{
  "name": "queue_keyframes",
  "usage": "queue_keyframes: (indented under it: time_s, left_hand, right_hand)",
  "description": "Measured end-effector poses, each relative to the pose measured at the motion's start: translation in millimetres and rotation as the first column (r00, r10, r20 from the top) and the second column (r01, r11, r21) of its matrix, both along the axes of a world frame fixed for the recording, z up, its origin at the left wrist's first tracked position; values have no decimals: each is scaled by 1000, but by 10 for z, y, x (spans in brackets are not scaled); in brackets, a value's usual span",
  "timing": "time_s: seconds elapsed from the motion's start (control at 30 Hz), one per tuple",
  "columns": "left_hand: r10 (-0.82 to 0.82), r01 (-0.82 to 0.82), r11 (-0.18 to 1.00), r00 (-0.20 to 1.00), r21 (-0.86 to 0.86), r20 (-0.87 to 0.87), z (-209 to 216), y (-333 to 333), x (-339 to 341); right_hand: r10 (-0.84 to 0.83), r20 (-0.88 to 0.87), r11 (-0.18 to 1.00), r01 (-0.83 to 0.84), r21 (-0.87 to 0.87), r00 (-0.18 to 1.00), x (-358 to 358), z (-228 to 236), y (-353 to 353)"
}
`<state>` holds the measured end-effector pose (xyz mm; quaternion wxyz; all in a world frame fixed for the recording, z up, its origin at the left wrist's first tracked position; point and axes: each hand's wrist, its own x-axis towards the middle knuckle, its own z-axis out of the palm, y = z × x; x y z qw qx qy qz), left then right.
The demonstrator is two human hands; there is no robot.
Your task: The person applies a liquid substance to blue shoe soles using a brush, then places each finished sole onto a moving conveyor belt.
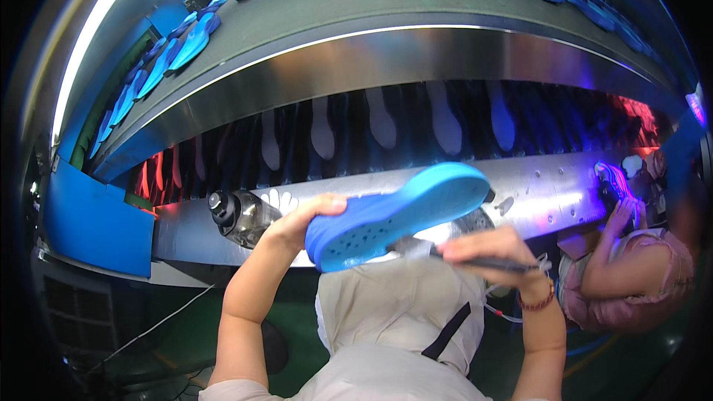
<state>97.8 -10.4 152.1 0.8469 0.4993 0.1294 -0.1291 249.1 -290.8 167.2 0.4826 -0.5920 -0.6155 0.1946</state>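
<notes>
My left hand (298, 224) is closed around one end of a blue shoe (394, 212), held tilted in front of my body. Its light-blue face, with several dark dots or holes at the lower left end, is turned up toward me. A dark-handled brush (483, 258) lies in the closed fingers of my right hand (496, 246). The brush's pale head meets or nearly meets the shoe's lower edge; blur hides whether they touch. A beaded bracelet (536, 298) circles my right wrist.
A metal work ledge (197, 226) runs ahead, with a dark clear bottle (241, 215) on its left part. Beyond it stands a conveyor belt (319, 18) carrying several blue shoe parts (191, 43). At right, a co-worker (624, 275) handles something under violet light.
</notes>
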Motion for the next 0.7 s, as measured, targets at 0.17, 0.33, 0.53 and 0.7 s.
queue_keyframes:
  time_s: [0.17,0.33,0.53,0.7]
  left_hand:
    - [125,-70,803,991,-592,52,-217,69,78]
    - [279,-45,749,926,-661,254,-456,-588,495]
    - [396,-250,726,914,-640,92,-649,-765,542]
    - [541,-376,744,824,-552,167,-453,-537,466]
  right_hand:
    - [-17,-123,990,34,139,992,-246,223,0]
    - [-366,-393,922,386,-30,844,-211,-107,273]
    - [-408,199,896,349,274,891,-278,-220,519]
    - [-134,327,991,117,70,935,-495,100,260]
